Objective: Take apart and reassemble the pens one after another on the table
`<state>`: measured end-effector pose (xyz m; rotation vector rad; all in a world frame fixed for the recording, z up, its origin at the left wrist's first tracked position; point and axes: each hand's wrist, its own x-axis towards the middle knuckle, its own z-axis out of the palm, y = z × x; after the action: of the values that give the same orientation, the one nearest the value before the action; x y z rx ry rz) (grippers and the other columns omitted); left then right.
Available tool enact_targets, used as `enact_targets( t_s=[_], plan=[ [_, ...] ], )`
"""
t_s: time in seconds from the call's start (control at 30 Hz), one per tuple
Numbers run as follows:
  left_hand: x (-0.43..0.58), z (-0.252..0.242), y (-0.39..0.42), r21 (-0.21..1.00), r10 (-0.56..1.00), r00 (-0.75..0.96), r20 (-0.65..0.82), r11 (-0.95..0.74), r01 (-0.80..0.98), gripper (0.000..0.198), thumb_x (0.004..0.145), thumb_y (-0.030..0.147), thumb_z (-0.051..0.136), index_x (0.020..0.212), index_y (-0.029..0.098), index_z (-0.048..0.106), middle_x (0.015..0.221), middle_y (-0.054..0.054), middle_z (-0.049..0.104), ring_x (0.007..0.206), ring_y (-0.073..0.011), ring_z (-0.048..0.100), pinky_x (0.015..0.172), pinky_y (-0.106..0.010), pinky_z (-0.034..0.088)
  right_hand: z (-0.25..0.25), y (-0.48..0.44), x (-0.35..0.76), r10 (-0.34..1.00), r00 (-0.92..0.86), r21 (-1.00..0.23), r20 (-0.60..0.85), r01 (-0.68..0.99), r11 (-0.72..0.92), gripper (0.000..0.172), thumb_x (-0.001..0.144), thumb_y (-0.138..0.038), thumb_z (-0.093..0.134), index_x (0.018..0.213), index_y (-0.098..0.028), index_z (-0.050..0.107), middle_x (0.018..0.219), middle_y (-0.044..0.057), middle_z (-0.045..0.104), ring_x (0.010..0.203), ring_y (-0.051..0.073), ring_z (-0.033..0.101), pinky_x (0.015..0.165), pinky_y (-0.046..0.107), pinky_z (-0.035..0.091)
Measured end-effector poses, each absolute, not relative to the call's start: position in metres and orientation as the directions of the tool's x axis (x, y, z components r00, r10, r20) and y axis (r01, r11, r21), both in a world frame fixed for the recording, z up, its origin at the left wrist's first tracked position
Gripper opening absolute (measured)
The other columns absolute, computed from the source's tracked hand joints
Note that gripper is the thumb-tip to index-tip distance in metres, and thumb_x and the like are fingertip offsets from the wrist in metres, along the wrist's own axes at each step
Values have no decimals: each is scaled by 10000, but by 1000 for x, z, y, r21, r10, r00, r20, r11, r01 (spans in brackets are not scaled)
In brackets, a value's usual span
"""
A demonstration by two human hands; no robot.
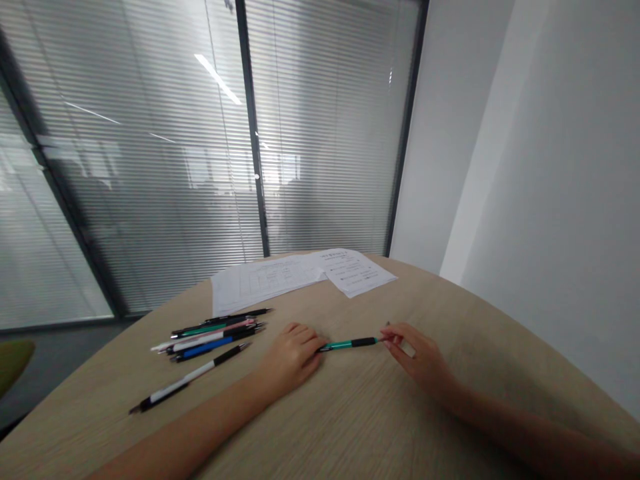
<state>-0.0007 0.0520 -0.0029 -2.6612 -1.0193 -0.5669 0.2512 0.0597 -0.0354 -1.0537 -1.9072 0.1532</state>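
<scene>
A green ballpoint pen (343,345) with a black grip lies level between my two hands, just above or on the table. My left hand (293,353) is closed around its black rear end, and the palm side is hidden. At the other end, the thumb and fingers of my right hand (417,357) are pinched at the pen's narrow tip. A small dark point shows above those fingers, too small to name. Left of my left hand lies a white and black pen (187,383), set apart from a pile of several pens (215,335).
Printed paper sheets (275,279) lie at the far side of the round wooden table (360,427). Behind it stands a glass partition with blinds (330,133). A white wall (560,200) rises at the right, and a green chair edge (15,363) shows at the left.
</scene>
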Motion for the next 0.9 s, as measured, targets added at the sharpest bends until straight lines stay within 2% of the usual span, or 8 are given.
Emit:
enact_targets(
  t_s=[0.2, 0.3, 0.4, 0.53, 0.67, 0.8, 0.9],
  plan=[
    [-1, -3, 52, -68, 573, 680, 458, -740, 669, 221, 791, 167, 384, 938, 149, 548, 765, -60, 595, 720, -176, 519, 696, -340, 389, -36, 58, 250, 732, -250, -507, 634, 580, 637, 238, 746, -215, 448, 956, -247, 554, 862, 25, 632, 640, 123, 568, 685, 298, 472],
    [-2, -5, 54, -26, 588, 637, 499, -724, 689, 225, 806, 162, 359, 941, 146, 538, 785, -68, 600, 737, -181, 523, 693, -337, 400, -36, 63, 253, 734, -193, -521, 651, 589, 617, 291, 744, -187, 424, 1010, -243, 529, 953, 38, 606, 798, 149, 563, 762, 332, 449],
    [-4, -6, 57, 28, 605, 581, 544, -706, 708, 226, 805, 153, 351, 945, 149, 528, 807, -73, 603, 757, -183, 526, 694, -332, 409, -41, 73, 259, 724, -108, -527, 681, 615, 587, 363, 722, -137, 386, 1035, -255, 526, 1043, 34, 568, 996, 173, 491, 887, 392, 363],
    [-7, -8, 62, 151, 652, 470, 595, -665, 731, 215, 820, 197, 348, 933, 139, 522, 821, -77, 599, 780, -179, 532, 710, -320, 423, -54, 91, 268, 804, -47, -608, 593, 628, 485, 458, 649, -74, 369, 1038, -240, 542, 1091, 32, 554, 1045, 174, 468, 932, 413, 317],
    [-10, -9, 66, 320, 721, 346, 600, -612, 723, 203, 815, 240, 364, 905, 149, 521, 828, -59, 604, 777, -166, 547, 715, -308, 437, -60, 99, 270, 875, -68, -657, 479, 634, 409, 449, 649, -89, 388, 1053, -204, 548, 1101, 66, 556, 1043, 189, 478, 923, 422, 324],
    [-11, -5, 68, 460, 791, 261, 553, -551, 696, 179, 784, 262, 408, 850, 160, 540, 798, -32, 621, 753, -159, 562, 696, -298, 447, -60, 100, 270, 861, -141, -627, 488, 630, 458, 438, 670, -115, 408, 1083, -197, 531, 1115, 74, 548, 1044, 186, 481, 922, 417, 326],
    [-11, -2, 66, 499, 817, 235, 526, -521, 693, 163, 766, 256, 432, 819, 162, 553, 785, -25, 629, 743, -157, 565, 691, -296, 447, -59, 102, 272, 834, -200, -569, 515, 648, 506, 441, 670, -108, 414, 1082, -214, 532, 1124, 60, 544, 1047, 177, 478, 923, 409, 327]
  ],
)
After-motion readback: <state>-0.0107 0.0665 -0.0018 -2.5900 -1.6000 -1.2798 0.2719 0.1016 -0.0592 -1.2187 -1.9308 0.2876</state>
